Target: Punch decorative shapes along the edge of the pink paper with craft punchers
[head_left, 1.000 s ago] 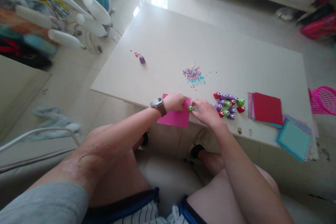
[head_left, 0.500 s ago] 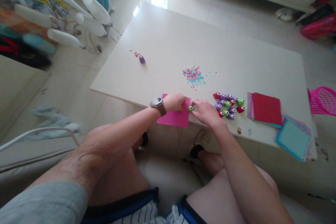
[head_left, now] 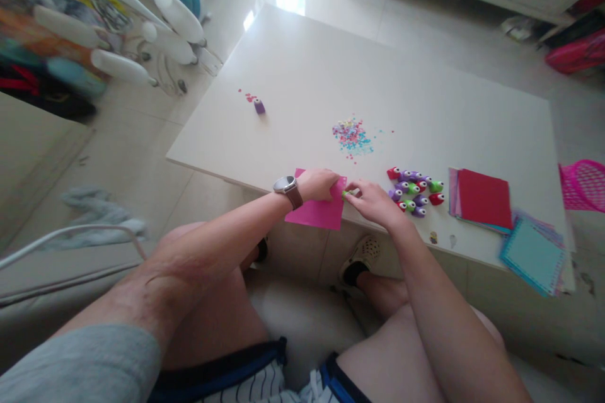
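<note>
My left hand point(head_left: 317, 182), with a watch on the wrist, holds a pink paper square point(head_left: 316, 213) that overhangs the near edge of the white table point(head_left: 359, 69). My right hand point(head_left: 373, 200) grips a small green paper punch point(head_left: 346, 193) at the paper's right edge. A cluster of several small punches point(head_left: 414, 192), red, purple and green, lies just right of my right hand. A heap of tiny coloured paper cut-outs point(head_left: 352, 135) lies beyond my hands.
A lone purple punch point(head_left: 259, 106) with a few red bits sits at the table's left. Stacks of red paper point(head_left: 483, 196) and teal paper point(head_left: 533, 254) lie at the right. A pink basket point(head_left: 583, 184) is past the right edge. A drying rack point(head_left: 118, 31) stands on the floor at the left.
The green punch and my right hand have shifted slightly left onto the paper's edge. The camera has moved a little; otherwise the scene is the same.
</note>
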### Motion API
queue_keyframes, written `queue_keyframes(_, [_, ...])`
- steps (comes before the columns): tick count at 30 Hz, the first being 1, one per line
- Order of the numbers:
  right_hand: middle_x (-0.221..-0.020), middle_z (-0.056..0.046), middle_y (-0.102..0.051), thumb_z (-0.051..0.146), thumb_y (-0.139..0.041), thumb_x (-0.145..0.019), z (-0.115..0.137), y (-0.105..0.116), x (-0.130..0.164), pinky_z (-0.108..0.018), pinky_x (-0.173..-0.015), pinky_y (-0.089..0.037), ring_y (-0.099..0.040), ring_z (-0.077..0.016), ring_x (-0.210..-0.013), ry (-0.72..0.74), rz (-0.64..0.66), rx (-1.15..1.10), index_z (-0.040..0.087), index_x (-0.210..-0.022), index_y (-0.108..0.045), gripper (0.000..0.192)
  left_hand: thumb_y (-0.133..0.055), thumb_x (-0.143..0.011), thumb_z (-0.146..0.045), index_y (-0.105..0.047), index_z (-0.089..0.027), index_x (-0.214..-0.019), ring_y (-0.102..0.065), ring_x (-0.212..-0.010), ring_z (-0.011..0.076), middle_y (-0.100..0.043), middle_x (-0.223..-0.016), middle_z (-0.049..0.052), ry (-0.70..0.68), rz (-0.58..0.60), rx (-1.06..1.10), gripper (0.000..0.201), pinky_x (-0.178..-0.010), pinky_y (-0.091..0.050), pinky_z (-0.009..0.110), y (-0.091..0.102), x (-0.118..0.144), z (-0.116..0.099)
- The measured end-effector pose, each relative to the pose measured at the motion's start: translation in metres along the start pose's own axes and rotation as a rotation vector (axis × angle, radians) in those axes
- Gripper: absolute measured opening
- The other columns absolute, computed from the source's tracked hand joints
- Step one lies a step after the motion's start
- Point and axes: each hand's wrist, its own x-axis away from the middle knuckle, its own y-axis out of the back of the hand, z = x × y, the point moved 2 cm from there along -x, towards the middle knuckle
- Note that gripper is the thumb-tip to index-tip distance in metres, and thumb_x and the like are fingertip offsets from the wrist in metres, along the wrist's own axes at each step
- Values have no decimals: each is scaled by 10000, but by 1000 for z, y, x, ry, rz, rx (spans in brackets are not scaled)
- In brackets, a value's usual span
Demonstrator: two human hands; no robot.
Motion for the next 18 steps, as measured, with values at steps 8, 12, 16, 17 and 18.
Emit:
queue_keyframes(8, [-1126,-109,-831,170,-700,-989,-3,4,-3,-311,-904,-561,-769,-223,-962,-97,46,-115,185,-1090,-810,150,-693,-896,-301,-761,-156,-1138,-714,-1005,256,-805,-1136,123,-12,-21,-16,290,-820,-485,328,-2,-2,2])
queue_keyframes(12, [-1102,-98,-839,176,-707,-985,-5,3,-5,-304,-895,-568,-780,-216,-956,-101,36,-158,186,-1049,-800,114,-691,-894,-329,-763,-161,-1143,-718,-994,259,-805,-1127,123,-12,-20,-20,308,-807,-490,334,-2,-1,1])
queue_keyframes(16, [-1095,-95,-838,181,-701,-989,-6,1,-6,-310,-898,-571,-781,-214,-964,-94,29,-194,187,-1023,-785,91,-690,-893,-319,-760,-161,-1129,-723,-1001,266,-810,-1138,130,-23,-32,-3,293,-806,-489,339,-1,-1,1])
queue_keyframes(17, [-1091,-95,-837,180,-701,-988,-6,0,-7,-311,-898,-571,-779,-214,-964,-94,28,-198,188,-1020,-783,88,-690,-894,-323,-760,-161,-1123,-726,-1006,268,-811,-1142,132,-23,-28,-1,289,-809,-491,340,-1,-1,1])
queue_keyframes(18, [-1087,-95,-836,181,-702,-987,-5,0,-7,-312,-898,-571,-777,-214,-963,-93,27,-200,189,-1018,-782,86,-690,-896,-327,-761,-162,-1117,-728,-1010,269,-812,-1145,132,-20,-22,-1,285,-810,-493,339,-1,-1,1])
